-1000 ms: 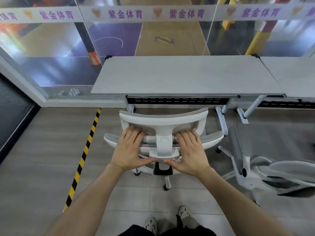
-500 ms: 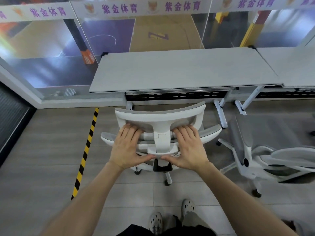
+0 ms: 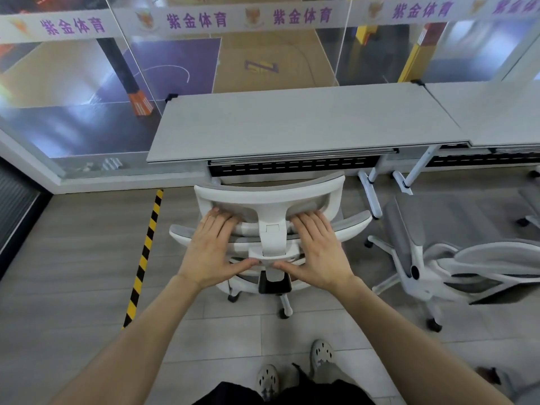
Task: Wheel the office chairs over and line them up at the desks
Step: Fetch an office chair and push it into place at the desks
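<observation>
A white office chair (image 3: 268, 195) with grey mesh stands in front of me, its back toward me and its headrest just short of the front edge of a grey desk (image 3: 292, 124). My left hand (image 3: 210, 252) lies flat on the left side of the backrest, fingers straight, thumb reaching to the centre bracket. My right hand (image 3: 318, 252) mirrors it on the right side. The chair's seat and most of its wheeled base are hidden under the back and my hands.
A second white chair (image 3: 432, 238) stands turned sideways on the right, close to the desk legs (image 3: 371, 194). Another desk (image 3: 496, 112) adjoins on the right. Yellow-black tape (image 3: 143, 258) runs along the floor on the left. A glass wall (image 3: 87, 83) rises behind the desks.
The chair has rolled a little closer to the desk under my hands, and I have stepped forward with it. Both hands keep their place on the backrest.
</observation>
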A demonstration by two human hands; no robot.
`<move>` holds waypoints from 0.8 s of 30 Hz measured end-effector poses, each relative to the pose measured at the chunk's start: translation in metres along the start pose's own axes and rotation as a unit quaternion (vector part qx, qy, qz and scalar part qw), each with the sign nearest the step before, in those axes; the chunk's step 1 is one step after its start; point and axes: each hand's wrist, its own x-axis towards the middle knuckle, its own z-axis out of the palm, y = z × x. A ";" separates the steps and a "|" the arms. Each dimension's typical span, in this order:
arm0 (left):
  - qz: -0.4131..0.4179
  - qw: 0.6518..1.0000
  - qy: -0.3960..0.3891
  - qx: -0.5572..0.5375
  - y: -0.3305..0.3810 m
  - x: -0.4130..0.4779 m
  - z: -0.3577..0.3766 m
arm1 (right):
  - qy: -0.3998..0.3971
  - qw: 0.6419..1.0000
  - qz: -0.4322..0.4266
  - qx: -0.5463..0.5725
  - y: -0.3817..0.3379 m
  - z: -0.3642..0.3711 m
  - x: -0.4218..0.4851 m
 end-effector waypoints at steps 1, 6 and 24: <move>-0.002 1.000 0.015 -0.012 0.001 -0.002 -0.003 | -0.005 1.000 0.000 0.005 0.000 -0.002 -0.004; 0.056 0.988 0.137 -0.042 0.033 0.002 -0.023 | 0.076 0.997 -0.015 0.029 0.010 -0.012 -0.054; 0.309 0.913 -0.267 0.007 0.303 0.136 0.082 | 0.053 0.889 0.450 -0.056 0.206 -0.125 -0.296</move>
